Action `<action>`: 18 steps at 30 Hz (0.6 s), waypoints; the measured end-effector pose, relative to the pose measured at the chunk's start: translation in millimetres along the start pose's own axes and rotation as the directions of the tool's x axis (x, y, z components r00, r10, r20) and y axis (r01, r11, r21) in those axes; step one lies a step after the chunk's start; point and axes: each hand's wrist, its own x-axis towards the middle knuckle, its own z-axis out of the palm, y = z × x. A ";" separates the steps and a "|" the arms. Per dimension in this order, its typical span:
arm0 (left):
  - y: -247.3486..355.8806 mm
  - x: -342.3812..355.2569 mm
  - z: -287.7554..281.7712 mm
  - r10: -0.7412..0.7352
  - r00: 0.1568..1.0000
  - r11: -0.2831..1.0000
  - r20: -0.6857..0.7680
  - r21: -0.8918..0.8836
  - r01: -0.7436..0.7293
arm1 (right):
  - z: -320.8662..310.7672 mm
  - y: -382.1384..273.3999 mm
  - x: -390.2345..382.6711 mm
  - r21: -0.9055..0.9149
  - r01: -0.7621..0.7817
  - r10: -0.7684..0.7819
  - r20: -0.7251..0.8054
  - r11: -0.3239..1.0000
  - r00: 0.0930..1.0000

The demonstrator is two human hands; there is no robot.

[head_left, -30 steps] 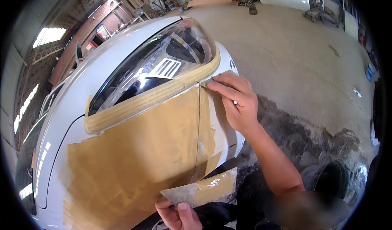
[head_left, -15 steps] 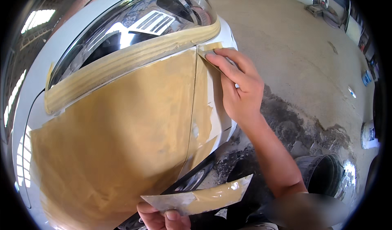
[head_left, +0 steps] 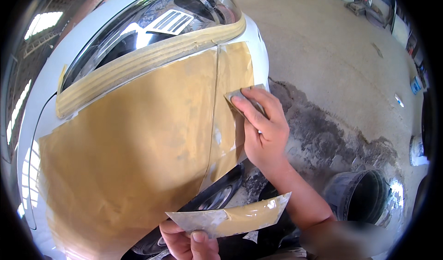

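Note:
My right hand pinches a small flat putty spreader and presses it on the white car's panel, just right of the vertical seam. Tan body filler coats the panel on both sides of that seam. My left hand is closed on the lower edge of a thin mixing board, held below the panel. Wet tan filler lies on the board's right part. The car's headlight sits above the panel, edged by layers of tan masking tape.
A dark open bucket stands on the floor at lower right. The concrete floor has a dark wet patch beside the car. A wheel shows under the panel. Containers line the far right.
My right hand has moved down with the spreader from near the headlight corner. A fresh strip of filler now covers the white area right of the seam. My left hand shifted slightly right.

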 end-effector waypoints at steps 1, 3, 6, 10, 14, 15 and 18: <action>-1.3 -0.5 0.7 -0.001 1.000 1.000 -0.004 -0.010 0.001 | -1.8 -2.6 -5.7 -0.005 -0.008 0.008 0.004 1.000 1.000; -1.7 -0.3 2.3 0.016 1.000 1.000 0.006 -0.009 -0.016 | -5.6 -9.1 -18.1 -0.003 -0.040 0.040 0.037 0.999 0.998; -2.7 -0.1 5.3 0.034 0.999 0.999 0.021 -0.011 -0.034 | -11.9 -20.9 -34.5 0.003 -0.092 0.091 0.052 0.996 0.994; -2.7 0.6 7.6 0.041 0.998 0.999 0.043 0.024 -0.042 | -12.9 -31.3 -56.8 0.027 -0.126 0.124 0.047 0.992 0.991; -2.5 -4.8 6.1 0.016 0.999 0.997 0.040 0.081 -0.019 | -20.3 -40.9 -69.7 0.044 -0.137 0.135 0.050 0.990 0.990; -2.9 -6.2 7.4 0.009 0.999 0.998 0.039 0.062 -0.011 | -24.3 -42.8 -72.5 0.040 -0.132 0.129 0.069 0.990 0.989; -4.0 -5.7 3.9 -0.030 0.997 0.998 0.071 0.064 0.025 | -41.7 -39.0 -74.5 0.069 -0.091 0.080 0.152 0.993 0.985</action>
